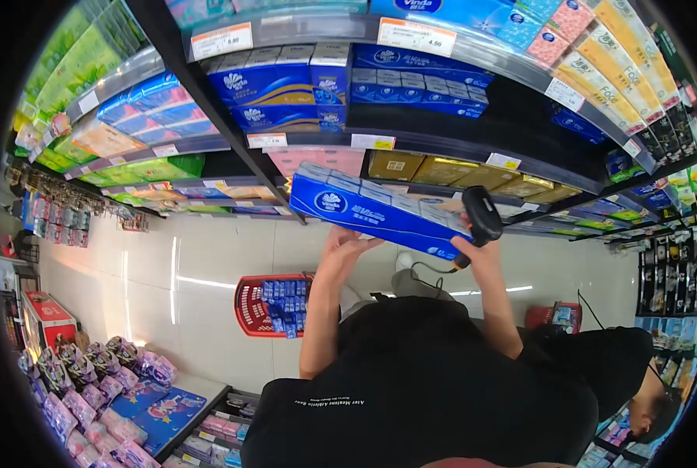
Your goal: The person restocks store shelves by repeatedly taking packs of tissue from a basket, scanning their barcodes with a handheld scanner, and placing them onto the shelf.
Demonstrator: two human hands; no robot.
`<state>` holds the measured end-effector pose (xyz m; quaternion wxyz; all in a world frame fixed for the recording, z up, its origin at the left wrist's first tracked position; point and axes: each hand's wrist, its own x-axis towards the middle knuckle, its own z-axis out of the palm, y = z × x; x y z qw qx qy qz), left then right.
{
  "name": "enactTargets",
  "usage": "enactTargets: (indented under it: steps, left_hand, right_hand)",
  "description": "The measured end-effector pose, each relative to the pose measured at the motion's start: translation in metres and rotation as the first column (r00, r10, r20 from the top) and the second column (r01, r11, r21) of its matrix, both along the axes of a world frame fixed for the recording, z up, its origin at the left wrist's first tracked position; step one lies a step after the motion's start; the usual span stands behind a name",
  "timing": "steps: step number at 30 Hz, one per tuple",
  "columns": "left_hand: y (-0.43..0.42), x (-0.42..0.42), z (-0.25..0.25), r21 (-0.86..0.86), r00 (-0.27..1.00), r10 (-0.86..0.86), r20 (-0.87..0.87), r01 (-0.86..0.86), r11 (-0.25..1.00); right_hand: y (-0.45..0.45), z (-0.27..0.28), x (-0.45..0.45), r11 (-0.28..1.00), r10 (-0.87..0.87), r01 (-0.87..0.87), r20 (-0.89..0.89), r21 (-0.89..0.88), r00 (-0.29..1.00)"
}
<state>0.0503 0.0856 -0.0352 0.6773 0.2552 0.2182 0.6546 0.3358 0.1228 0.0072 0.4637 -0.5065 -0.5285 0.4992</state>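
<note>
A long blue Vinda pack of pocket tissues (380, 212) is held up in front of the shelves, tilted down to the right. My left hand (348, 243) grips it from below near its left end, with the fingers partly hidden behind the pack. At the pack's right end, my right hand (479, 253) is closed around a black barcode scanner (482, 215) with a cable hanging from it. Whether the right fingers also support the pack cannot be made out. Similar blue tissue packs (419, 92) sit on the shelf above.
Shelves of tissue packs with price tags (417, 36) rise ahead. On the tiled floor, a red basket (249, 306) holds several blue packs. Another person (613, 363) in dark clothes is at the right, near a second red basket (542, 316). Pink packages (79, 405) stand lower left.
</note>
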Motion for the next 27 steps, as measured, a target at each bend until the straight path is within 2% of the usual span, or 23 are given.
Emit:
enactTargets:
  steps: [1, 3, 4, 6, 8, 9, 10, 12, 13, 14, 16, 17, 18, 19, 22, 24, 26, 27]
  left_hand:
    - [0.009, 0.006, 0.011, 0.009, 1.0, -0.002, -0.01, 0.002, 1.0]
    - [0.03, 0.019, 0.029, -0.123, 0.994, -0.041, -0.097, 0.029, 0.992]
    - [0.041, 0.025, 0.037, -0.125, 0.993, -0.043, -0.11, 0.03, 0.992]
    - [0.068, 0.035, 0.048, -0.137, 0.964, -0.095, -0.249, 0.062, 0.989]
    - [0.095, 0.041, 0.052, -0.243, 0.945, -0.168, -0.28, 0.1, 0.965]
    - [0.107, 0.049, 0.054, -0.183, 0.941, -0.118, -0.318, 0.061, 0.981]
    - [0.118, 0.057, 0.056, -0.118, 0.932, -0.064, -0.356, 0.023, 0.993]
    - [0.136, 0.065, 0.058, -0.092, 0.929, -0.058, -0.365, 0.026, 0.995]
    - [0.144, 0.067, 0.061, -0.058, 0.929, -0.06, -0.365, 0.042, 0.997]
    - [0.149, 0.069, 0.063, -0.057, 0.924, -0.054, -0.38, 0.035, 0.998]
    - [0.155, 0.074, 0.07, -0.139, 0.914, -0.03, -0.405, -0.03, 0.99]
    - [0.156, 0.073, 0.074, -0.151, 0.872, -0.035, -0.488, -0.045, 0.987]
    - [0.157, 0.076, 0.078, -0.151, 0.866, -0.03, -0.499, -0.052, 0.987]
    - [0.157, 0.078, 0.081, -0.106, 0.83, -0.012, -0.558, -0.058, 0.993]
    - [0.155, 0.089, 0.086, -0.055, 0.762, 0.054, -0.646, -0.116, 0.992]
    - [0.153, 0.093, 0.078, -0.018, 0.725, 0.094, -0.682, -0.145, 0.989]
    - [0.143, 0.095, 0.068, -0.052, 0.74, 0.07, -0.669, -0.14, 0.989]
    - [0.136, 0.096, 0.061, -0.074, 0.757, 0.036, -0.653, -0.111, 0.991]
  right_hand:
    - [0.009, 0.004, 0.008, 0.999, 0.016, -0.016, -0.003, 0.047, 1.0]
    - [0.029, 0.012, 0.023, 0.995, 0.033, -0.031, -0.018, 0.097, 0.999]
    - [0.037, 0.016, 0.029, 0.991, 0.033, -0.033, 0.001, 0.127, 0.999]
    - [0.055, 0.014, 0.041, 0.988, 0.032, -0.033, 0.009, 0.148, 0.999]
    - [0.076, 0.005, 0.052, 0.949, -0.055, 0.039, 0.043, 0.313, 0.998]
    - [0.079, 0.022, 0.051, 0.973, -0.086, 0.07, 0.066, 0.221, 0.994]
    - [0.092, 0.021, 0.058, 0.987, -0.096, 0.093, 0.019, 0.133, 0.995]
    - [0.121, 0.019, 0.066, 0.923, -0.153, 0.111, 0.087, 0.37, 0.984]
    - [0.134, 0.029, 0.071, 0.944, -0.114, 0.069, 0.122, 0.322, 0.986]
    - [0.145, 0.037, 0.07, 0.926, -0.12, 0.068, 0.12, 0.371, 0.985]
    - [0.173, 0.038, 0.07, 0.92, -0.086, 0.025, 0.139, 0.392, 0.986]
    - [0.183, 0.038, 0.071, 0.912, -0.086, -0.019, 0.236, 0.409, 0.968]
    - [0.189, 0.045, 0.067, 0.905, -0.086, -0.066, 0.331, 0.42, 0.94]
    - [0.194, 0.05, 0.063, 0.865, -0.098, -0.104, 0.368, 0.491, 0.925]
    - [0.211, 0.04, 0.052, 0.847, -0.148, -0.075, 0.369, 0.527, 0.917]
    - [0.221, 0.036, 0.049, 0.877, -0.104, -0.099, 0.387, 0.47, 0.916]
    - [0.229, 0.033, 0.043, 0.787, -0.333, -0.035, 0.471, 0.617, 0.817]
    - [0.231, 0.035, 0.042, 0.79, -0.313, -0.048, 0.469, 0.612, 0.826]
